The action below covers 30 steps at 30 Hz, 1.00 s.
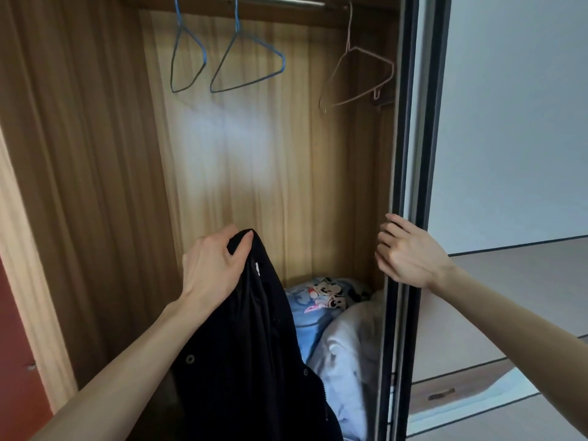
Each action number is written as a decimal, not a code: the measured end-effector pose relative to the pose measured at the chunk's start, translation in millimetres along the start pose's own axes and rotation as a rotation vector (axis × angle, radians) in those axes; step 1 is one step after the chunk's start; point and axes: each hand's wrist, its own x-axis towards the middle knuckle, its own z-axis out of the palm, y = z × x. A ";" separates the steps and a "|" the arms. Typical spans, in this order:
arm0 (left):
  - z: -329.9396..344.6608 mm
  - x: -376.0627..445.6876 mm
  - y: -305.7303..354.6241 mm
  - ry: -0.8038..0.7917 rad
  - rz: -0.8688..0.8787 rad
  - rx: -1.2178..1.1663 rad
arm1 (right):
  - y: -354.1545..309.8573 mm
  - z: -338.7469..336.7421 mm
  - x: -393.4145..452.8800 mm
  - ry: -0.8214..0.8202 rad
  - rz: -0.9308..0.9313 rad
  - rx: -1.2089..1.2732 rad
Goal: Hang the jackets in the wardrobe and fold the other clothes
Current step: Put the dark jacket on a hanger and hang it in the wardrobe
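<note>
Our left hand (211, 265) grips the black jacket (248, 345); right hand (409, 253), at 3 o'clock, curls round the wardrobe door (410, 138) edge. No readable labels.

- Hangers on rail (280, 0): 3 total. Blue wire hangers: 2 ( (187, 58), (248, 63)). Pink hanger: 1 (358, 78).
- Dark jacket (254, 345): 1.
- Hands: 2, left hand (213, 265), right hand (407, 249).
- Bedding bundles on wardrobe floor: apparently 2, a blue cartoon-print piece (318, 300) and a white piece (346, 361); lower edges hidden, count uncertain.
- Sliding door (410, 122): 1.
</note>
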 end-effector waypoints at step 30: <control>-46.5 6.0 -6.7 0.033 -0.086 0.062 | -4.4 -8.2 42.4 0.146 0.352 0.441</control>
